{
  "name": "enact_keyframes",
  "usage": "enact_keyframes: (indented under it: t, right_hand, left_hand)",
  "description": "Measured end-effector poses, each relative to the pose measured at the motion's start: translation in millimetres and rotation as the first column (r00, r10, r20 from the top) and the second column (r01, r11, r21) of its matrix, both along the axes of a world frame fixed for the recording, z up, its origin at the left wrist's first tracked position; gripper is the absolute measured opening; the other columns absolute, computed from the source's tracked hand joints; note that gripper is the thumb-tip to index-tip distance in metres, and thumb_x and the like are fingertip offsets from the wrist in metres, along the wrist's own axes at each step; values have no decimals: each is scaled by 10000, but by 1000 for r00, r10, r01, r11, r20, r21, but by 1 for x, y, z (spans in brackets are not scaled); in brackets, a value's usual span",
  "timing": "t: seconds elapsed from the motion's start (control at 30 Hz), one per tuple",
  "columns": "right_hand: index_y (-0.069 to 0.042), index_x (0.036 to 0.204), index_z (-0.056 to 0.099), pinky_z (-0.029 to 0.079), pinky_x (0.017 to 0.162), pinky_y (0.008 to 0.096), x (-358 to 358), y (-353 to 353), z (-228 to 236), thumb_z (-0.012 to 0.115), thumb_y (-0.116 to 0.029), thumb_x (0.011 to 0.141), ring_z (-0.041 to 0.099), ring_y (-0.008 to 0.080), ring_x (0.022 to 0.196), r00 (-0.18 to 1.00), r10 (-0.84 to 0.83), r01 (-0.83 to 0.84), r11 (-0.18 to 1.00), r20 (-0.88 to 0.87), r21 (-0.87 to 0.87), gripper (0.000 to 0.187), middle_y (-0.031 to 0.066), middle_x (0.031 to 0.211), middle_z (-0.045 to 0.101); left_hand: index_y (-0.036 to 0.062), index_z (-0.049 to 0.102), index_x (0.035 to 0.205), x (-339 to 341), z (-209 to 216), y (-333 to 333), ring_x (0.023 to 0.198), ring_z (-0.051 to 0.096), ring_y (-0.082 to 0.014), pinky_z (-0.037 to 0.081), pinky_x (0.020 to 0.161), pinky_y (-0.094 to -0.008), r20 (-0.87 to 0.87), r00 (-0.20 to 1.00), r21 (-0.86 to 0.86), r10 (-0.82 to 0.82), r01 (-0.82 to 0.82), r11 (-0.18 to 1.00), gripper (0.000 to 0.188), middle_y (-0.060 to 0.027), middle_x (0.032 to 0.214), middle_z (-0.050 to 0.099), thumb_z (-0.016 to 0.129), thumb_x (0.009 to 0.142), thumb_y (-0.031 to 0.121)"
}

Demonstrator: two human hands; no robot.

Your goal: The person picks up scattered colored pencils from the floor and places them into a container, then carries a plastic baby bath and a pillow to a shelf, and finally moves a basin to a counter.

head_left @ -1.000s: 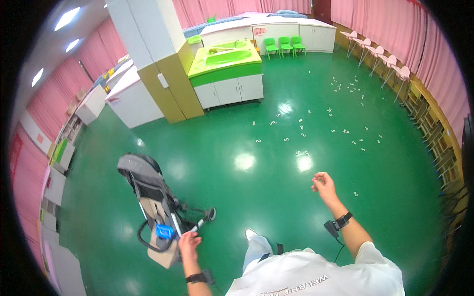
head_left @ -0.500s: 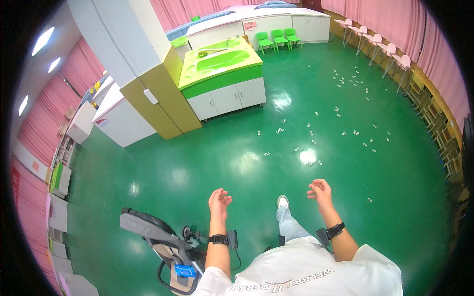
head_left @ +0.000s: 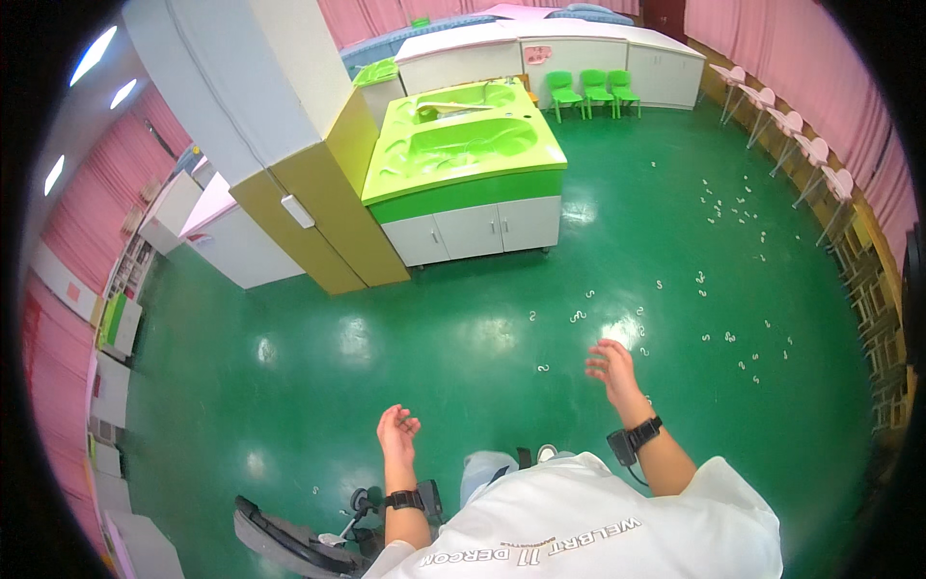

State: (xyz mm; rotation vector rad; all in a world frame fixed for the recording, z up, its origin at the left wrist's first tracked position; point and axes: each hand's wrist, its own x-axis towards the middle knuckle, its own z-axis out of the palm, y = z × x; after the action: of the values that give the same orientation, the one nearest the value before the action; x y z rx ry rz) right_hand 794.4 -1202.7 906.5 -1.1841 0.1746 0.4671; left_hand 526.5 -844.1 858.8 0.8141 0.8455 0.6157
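**Left hand (head_left: 398, 434) and right hand (head_left: 612, 371) hang empty above the green floor (head_left: 463, 405)**

The left hand, below and left of centre, has its fingers loosely curled, a narrow grip with nothing in it. The right hand, right of centre and higher in the frame, is half open, fingers bent and a little spread, holding nothing. The two are well apart. Each wrist wears a black strap (head_left: 404, 499) with a small box.

The stroller (head_left: 289, 548) lies at the lower left, cut by the bottom edge; its grey canopy and a wheel show beside the left forearm, and whether they touch I cannot tell. White S-shaped pieces (head_left: 543, 368) dot the floor from the centre to the upper right; one is just beside the right wrist, and a lone one sits near the stroller.

The white shirt (head_left: 579, 511) fills the bottom centre, with a shoe (head_left: 547, 452) just above it. A lime-green basin unit (head_left: 470, 191) stands at upper centre, next to the pillar (head_left: 333, 227) at upper left. Behind are three green chairs (head_left: 594, 81) and white counters (head_left: 463, 64). Pink high chairs (head_left: 812, 150) line the upper right, below pink curtains (head_left: 791, 77).
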Motion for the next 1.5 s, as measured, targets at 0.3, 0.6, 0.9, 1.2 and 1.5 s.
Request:
enact_keyframes:
  t: [0.3, 0.6, 0.9, 1.2, 1.5]
  right_hand:
    - [-60, 1095, 505, 532, 715, 380, 218, 221, -10, 507, -181, 906, 614, 231, 826, 993, 118, -116, 989, -24, 87, 225, 105, 1017, 603]
    - [-38, 1164, 470, 533, 793, 406, 421, 391, -24, 506, -256, 907, 606, 247, 889, 977, 22, 32, 969, -212, 247, 339, 120, 1052, 597]
    - [-40, 1177, 418, 508, 861, 437, 675, 542, -66, 518, -233, 891, 563, 298, 961, 936, 60, 71, 932, -346, 355, 360, 169, 1113, 528]
    - [-47, 1291, 330, 458, 943, 477, 977, 747, -104, 536, -275, 895, 520, 310, 1010, 938, 73, 72, 915, -340, 397, 501, 180, 1183, 464]
    - [12, 1450, 100, 373, 1047, 521, 1217, 891, -161, 520, -336, 918, 312, 388, 1332, 935, 46, 96, 921, -351, 377, 762, 283, 1455, 222]
  left_hand:
    - [100, 565, 1065, 164, -52, 176, 767, 577, -218, 499, 693, -373, 2, 992, -110, 130, -129, 986, 230, -56, 950, 615, 580, 902, 261]
    - [83, 504, 1190, 400, -44, 406, 864, 575, -220, 495, 725, -376, -20, 996, -95, -84, 82, 992, 362, -71, 1111, 589, 570, 907, 299]
    - [67, 462, 1269, 599, -53, 526, 978, 571, -243, 490, 792, -410, -114, 981, -45, -158, 154, 987, 438, -85, 1249, 559, 542, 922, 320]
    - [63, 413, 1335, 741, -101, 621, 1105, 514, -298, 470, 856, -438, -269, 955, -242, -123, 57, 969, 500, -102, 1337, 489, 509, 929, 338]
    - [94, 457, 1236, 890, -119, 667, 1150, 487, -337, 427, 922, -496, -300, 945, -314, -129, 29, 949, 408, -108, 1354, 468, 457, 942, 378]
